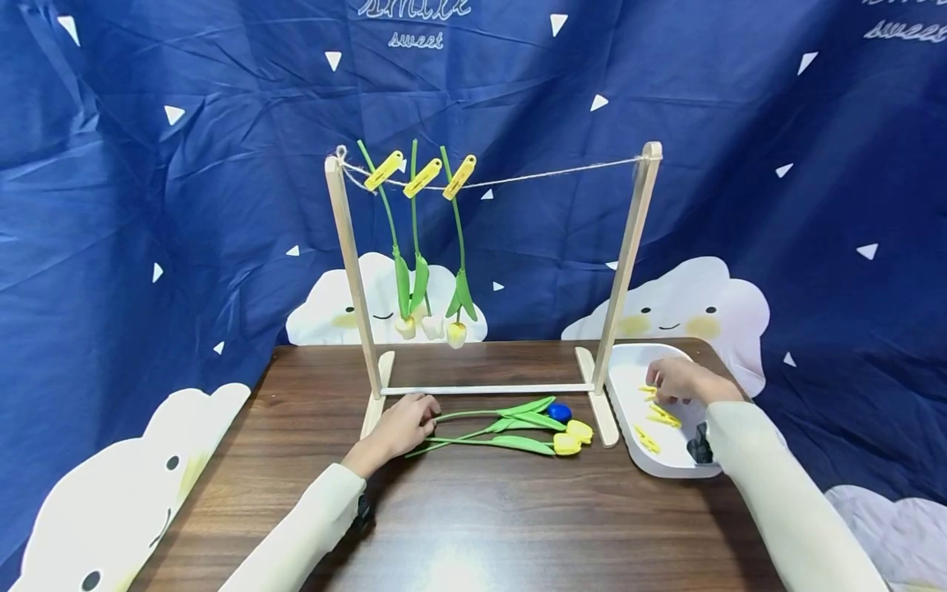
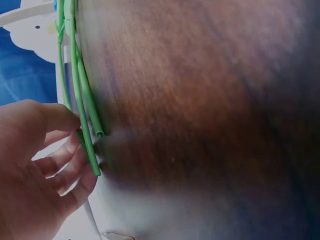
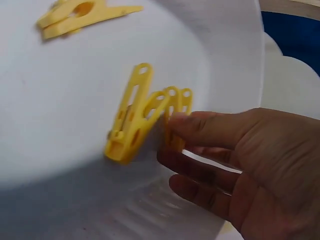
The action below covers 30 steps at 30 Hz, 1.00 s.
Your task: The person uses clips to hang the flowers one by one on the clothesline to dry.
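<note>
At the stem ends of the tulips on the table, my left hand pinches one green stem between thumb and fingers; it looks like the blue tulip's. Two yellow tulips lie beside it, their stems passing close to the fingertips. Over the white tray at the right, my right hand pinches a yellow clothespin between thumb and forefinger, its lower part partly hidden by the fingers. Another clothespin lies right against it, and one more rests farther off in the tray.
A wooden frame stands at the back of the brown table. Three pale tulips hang upside down from its string, each held by a yellow clothespin. Behind hangs a blue cloth.
</note>
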### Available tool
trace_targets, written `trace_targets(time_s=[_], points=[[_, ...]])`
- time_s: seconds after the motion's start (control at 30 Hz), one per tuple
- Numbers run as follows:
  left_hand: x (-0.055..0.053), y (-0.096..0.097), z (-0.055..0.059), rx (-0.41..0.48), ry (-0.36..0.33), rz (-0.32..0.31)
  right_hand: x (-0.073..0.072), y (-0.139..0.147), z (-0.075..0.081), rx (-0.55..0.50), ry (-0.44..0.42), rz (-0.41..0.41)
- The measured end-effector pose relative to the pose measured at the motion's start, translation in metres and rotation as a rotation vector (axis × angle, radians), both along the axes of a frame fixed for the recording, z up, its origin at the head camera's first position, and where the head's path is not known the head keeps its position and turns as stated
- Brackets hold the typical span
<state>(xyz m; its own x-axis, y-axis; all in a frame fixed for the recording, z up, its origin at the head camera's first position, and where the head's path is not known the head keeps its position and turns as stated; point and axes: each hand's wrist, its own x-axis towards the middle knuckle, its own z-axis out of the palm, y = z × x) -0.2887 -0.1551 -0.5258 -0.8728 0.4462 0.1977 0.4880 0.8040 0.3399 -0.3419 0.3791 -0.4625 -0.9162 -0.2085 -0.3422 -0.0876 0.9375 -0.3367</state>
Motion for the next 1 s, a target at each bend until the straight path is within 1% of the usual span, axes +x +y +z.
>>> trace_targets(time_s=[0.13, 0.23, 0.33, 0.43, 0.53, 0.63, 0.77, 0.83, 1.0], points=[[0.0000, 0.0009, -0.0009, 0.046, -0.029, 0.038, 0.0034, -0.0030, -0.0021, 0.040, 0.015, 0.038], [-0.0001, 0.0009, -0.0009, 0.094, -0.034, 0.056, 0.0038, -0.0051, -0.0032, 0.063, 0.042, 0.071], [-0.0013, 0.0003, -0.0015, 0.134, -0.028, 0.055, 0.0024, -0.0065, -0.0047, 0.068, 0.065, 0.091], [-0.0039, -0.0004, -0.0031, 0.168, -0.012, 0.040, 0.0004, -0.0063, -0.0066, 0.071, 0.080, 0.111], [-0.0063, -0.0011, -0.0044, 0.196, -0.008, 0.019, -0.0009, -0.0065, -0.0076, 0.062, 0.073, 0.098], [-0.0073, -0.0015, -0.0042, 0.245, -0.050, -0.009, -0.0006, -0.0073, -0.0072, 0.034, 0.051, 0.059], [-0.0067, -0.0016, -0.0026, 0.317, -0.125, -0.035, 0.0007, -0.0087, -0.0043, 0.015, 0.041, 0.010], [-0.0061, -0.0017, -0.0018, 0.329, -0.138, -0.031, 0.0002, -0.0088, -0.0038, 0.023, 0.047, 0.001], [-0.0046, -0.0020, -0.0011, 0.330, -0.146, 0.014, -0.0020, -0.0098, -0.0031, 0.030, 0.087, 0.001]])
